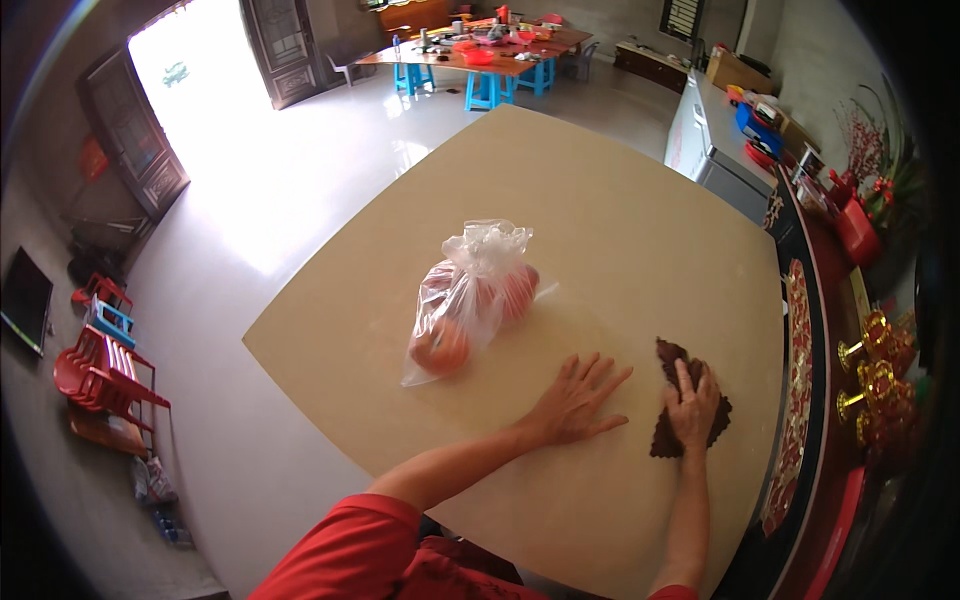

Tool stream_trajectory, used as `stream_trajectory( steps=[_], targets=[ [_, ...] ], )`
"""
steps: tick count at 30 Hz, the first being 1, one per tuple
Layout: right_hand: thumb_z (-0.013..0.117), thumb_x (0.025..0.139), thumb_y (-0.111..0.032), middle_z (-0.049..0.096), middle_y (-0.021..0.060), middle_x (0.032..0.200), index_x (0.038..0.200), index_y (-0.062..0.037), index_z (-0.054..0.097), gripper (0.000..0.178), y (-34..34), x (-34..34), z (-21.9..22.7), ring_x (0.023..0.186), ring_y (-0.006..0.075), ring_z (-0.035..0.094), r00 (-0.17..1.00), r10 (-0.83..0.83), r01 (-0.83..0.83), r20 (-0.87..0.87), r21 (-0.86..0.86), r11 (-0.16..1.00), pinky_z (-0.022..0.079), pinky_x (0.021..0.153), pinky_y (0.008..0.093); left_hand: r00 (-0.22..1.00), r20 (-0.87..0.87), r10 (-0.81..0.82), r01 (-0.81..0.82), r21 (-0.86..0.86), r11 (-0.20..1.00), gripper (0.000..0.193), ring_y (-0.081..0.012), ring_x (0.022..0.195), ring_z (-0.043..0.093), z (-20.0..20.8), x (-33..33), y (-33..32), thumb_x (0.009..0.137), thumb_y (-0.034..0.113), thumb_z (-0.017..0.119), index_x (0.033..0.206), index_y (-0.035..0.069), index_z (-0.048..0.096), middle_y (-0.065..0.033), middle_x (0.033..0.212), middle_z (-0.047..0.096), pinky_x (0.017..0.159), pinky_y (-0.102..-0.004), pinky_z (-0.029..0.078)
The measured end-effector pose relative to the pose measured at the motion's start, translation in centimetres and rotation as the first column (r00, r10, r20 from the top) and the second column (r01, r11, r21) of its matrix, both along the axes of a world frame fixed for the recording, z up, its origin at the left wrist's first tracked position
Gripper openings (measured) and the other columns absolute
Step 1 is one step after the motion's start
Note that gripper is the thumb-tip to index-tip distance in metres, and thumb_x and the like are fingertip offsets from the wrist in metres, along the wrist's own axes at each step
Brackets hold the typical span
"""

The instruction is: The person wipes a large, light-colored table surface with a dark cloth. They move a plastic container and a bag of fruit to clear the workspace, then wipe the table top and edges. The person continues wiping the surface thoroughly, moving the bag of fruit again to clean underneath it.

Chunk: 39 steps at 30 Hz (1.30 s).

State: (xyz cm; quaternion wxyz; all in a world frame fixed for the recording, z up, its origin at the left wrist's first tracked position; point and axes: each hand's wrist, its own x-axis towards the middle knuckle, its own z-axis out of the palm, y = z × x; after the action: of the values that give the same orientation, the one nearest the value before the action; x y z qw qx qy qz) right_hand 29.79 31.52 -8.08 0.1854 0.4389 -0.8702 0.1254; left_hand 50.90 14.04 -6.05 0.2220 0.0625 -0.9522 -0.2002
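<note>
My left hand (577,402) lies on the tan tabletop (600,200) with its fingers spread and nothing in it. To its right, my right hand (692,408) presses down on a dark brown cloth (716,424) with a scalloped edge. The cloth is bunched under the palm and fingers, and part of it sticks out on both sides. Beyond my left hand stands a clear plastic bag (475,262), gathered at the top, holding several round red-orange fruits (441,348). Neither hand touches the bag.
A dark red cabinet (840,330) with gold ornaments (876,385) borders the table's right side. A white chest freezer (715,150) stands at the far right. Another cluttered table (445,58) on blue stools is at the back. Red plastic chairs (100,372) stand along the left wall.
</note>
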Motion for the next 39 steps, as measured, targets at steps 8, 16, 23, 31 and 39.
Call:
stream_trajectory(
  steps=[8, 16, 23, 31, 39],
  targets=[
    [0.060, 0.087, -0.047, 0.024, 0.0187, 0.151, 0.134, -0.0209, 0.055, 0.054, -0.3, 13.4, 2.0, 0.137, 0.0439, 0.025, 0.995, 0.084, -0.085, 0.051, 0.015, 0.996, 0.026, 0.108, 0.0594, 0.994, -0.102, -0.026, 0.033, 0.067, 0.997, 0.061, -0.0373, 0.133, 0.036, -0.6, 0.4, -0.3, 0.095, 0.055, 0.045, 0.142, 0.016, 0.043, -0.0170, 0.144, 0.040, 0.110, -0.0536, 0.022],
    [0.059, 0.074, -0.022, 0.040, 0.0231, 0.140, 0.127, -0.0108, 0.060, 0.054, 1.4, 24.7, 3.1, 0.132, 0.0429, 0.034, 0.979, 0.113, -0.115, 0.172, 0.002, 0.993, 0.027, 0.110, 0.0571, 0.977, -0.203, -0.070, 0.113, 0.210, 0.971, 0.044, -0.0316, 0.124, 0.045, -1.5, 0.4, -0.9, 0.093, 0.047, 0.051, 0.112, 0.011, 0.067, -0.0152, 0.125, 0.056, 0.106, -0.0507, 0.028],
    [0.066, 0.071, -0.015, 0.052, 0.0143, 0.123, 0.118, -0.0211, 0.067, 0.048, 3.7, 34.3, 3.8, 0.113, 0.0347, 0.048, 0.960, 0.108, -0.080, 0.260, -0.117, 0.990, 0.041, 0.091, 0.0483, 0.926, -0.345, -0.152, 0.230, 0.195, 0.953, 0.028, -0.0281, 0.108, 0.054, -3.8, -1.3, -2.3, 0.085, 0.037, 0.066, 0.085, 0.010, 0.074, -0.0127, 0.106, 0.064, 0.095, -0.0452, 0.035],
    [0.075, 0.078, -0.025, 0.055, 0.0128, 0.113, 0.133, -0.0215, 0.054, 0.059, 8.6, 35.5, 11.6, 0.101, 0.0330, 0.060, 0.890, -0.165, 0.235, 0.426, -0.117, 0.965, 0.053, 0.084, 0.0409, 0.957, -0.260, -0.130, 0.189, 0.215, 0.958, 0.037, -0.0280, 0.112, 0.054, -1.8, -0.5, -1.5, 0.088, 0.046, 0.063, 0.084, 0.011, 0.075, -0.0117, 0.109, 0.065, 0.100, -0.0418, 0.032],
    [0.069, 0.076, 0.000, 0.049, 0.0168, 0.117, 0.132, -0.0057, 0.051, 0.059, 6.8, 29.4, 11.0, 0.105, 0.0337, 0.054, 0.919, -0.158, 0.352, 0.361, -0.573, 0.740, 0.052, 0.082, 0.0378, 0.962, -0.242, -0.127, 0.193, 0.272, 0.943, 0.041, -0.0285, 0.116, 0.051, -1.9, -0.5, -1.3, 0.088, 0.049, 0.062, 0.083, 0.011, 0.074, -0.0087, 0.112, 0.065, 0.102, -0.0417, 0.031]
  ],
)
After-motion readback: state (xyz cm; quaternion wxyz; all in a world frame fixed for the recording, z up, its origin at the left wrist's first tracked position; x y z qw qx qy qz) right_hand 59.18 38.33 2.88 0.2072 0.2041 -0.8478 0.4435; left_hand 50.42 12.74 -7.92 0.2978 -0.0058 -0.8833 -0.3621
